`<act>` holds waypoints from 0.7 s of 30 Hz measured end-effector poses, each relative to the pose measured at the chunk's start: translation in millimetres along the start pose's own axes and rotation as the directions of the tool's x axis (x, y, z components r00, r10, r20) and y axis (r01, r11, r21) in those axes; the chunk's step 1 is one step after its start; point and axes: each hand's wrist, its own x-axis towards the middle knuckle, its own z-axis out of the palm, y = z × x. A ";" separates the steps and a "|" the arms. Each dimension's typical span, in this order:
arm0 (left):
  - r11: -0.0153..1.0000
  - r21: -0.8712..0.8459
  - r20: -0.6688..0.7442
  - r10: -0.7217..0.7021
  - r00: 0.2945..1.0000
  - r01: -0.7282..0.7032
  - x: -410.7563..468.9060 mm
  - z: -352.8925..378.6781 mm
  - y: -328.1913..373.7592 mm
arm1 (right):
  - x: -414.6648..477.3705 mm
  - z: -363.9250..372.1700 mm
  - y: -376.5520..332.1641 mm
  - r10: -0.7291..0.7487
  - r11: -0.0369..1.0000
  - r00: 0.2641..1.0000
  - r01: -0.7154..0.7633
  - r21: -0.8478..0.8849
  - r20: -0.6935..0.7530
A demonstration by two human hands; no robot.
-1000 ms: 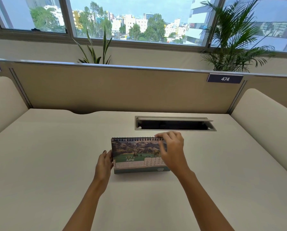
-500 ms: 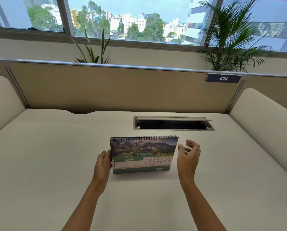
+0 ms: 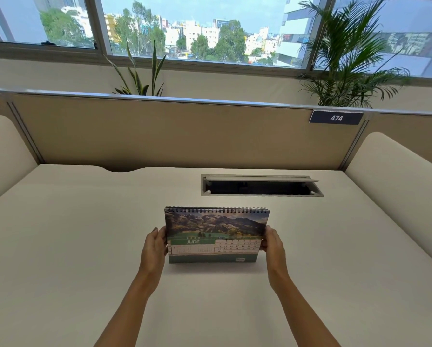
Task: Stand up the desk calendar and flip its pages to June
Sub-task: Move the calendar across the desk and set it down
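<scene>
The desk calendar (image 3: 216,234) stands upright on the cream desk (image 3: 72,246), spiral binding on top. Its front page shows a mountain photo above a green band reading JUNE and a date grid. My left hand (image 3: 153,246) holds the calendar's left edge, fingers wrapped behind it. My right hand (image 3: 273,244) grips the right edge in the same way. The calendar's back and stand are hidden.
An open cable slot (image 3: 261,185) is set into the desk just beyond the calendar. A tan partition (image 3: 185,131) with a "474" label (image 3: 336,118) closes the back. Rounded cream dividers (image 3: 395,166) flank both sides. Plants (image 3: 347,58) stand behind the partition.
My right hand left the spiral binding at the top, swung out to the right, then closed on the calendar's right edge. My left hand stayed on the left edge.
</scene>
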 end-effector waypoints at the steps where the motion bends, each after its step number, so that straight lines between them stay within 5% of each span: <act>1: 1.000 0.000 0.000 0.003 1.000 -0.003 -0.1 0.2 0.4 | 0.1 -0.5 0.4 -0.002 1.000 1.000 0.002 -0.005 0.005; 21: 0.997 -0.052 -0.084 0.045 0.995 -0.050 10.7 -16.0 5.1 | 1.9 22.9 4.1 -0.022 1.000 0.995 0.021 0.006 0.102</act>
